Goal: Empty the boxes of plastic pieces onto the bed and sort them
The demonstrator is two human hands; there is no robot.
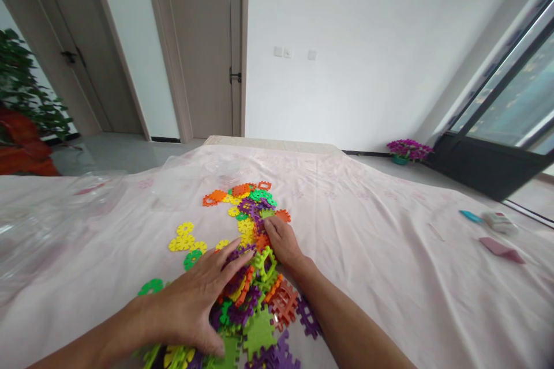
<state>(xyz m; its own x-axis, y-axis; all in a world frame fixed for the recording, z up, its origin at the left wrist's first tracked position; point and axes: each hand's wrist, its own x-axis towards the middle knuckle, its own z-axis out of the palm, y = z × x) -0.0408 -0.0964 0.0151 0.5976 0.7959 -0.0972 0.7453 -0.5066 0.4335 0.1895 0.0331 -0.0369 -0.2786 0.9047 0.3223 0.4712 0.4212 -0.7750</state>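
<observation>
A heap of flat plastic interlocking pieces (pixel 249 277) in yellow, green, orange and purple lies on a pale pink cloth (pixel 367 253). My left hand (pixel 197 300) rests palm down on the near part of the heap, fingers spread, holding nothing. My right hand (pixel 283 242) reaches into the middle of the heap, fingertips touching a purple piece (pixel 258 222). Loose yellow round pieces (pixel 185 237) lie to the left. A joined cluster of pieces (pixel 259 323) sits between my forearms.
Clear plastic bags (pixel 52 213) lie on the cloth at the left. A blue item (pixel 471 217), a small pack (pixel 500 222) and a pink wedge (pixel 502 249) sit at the right. Beyond are doors, a potted plant (pixel 21 86) and a glass window (pixel 515 98).
</observation>
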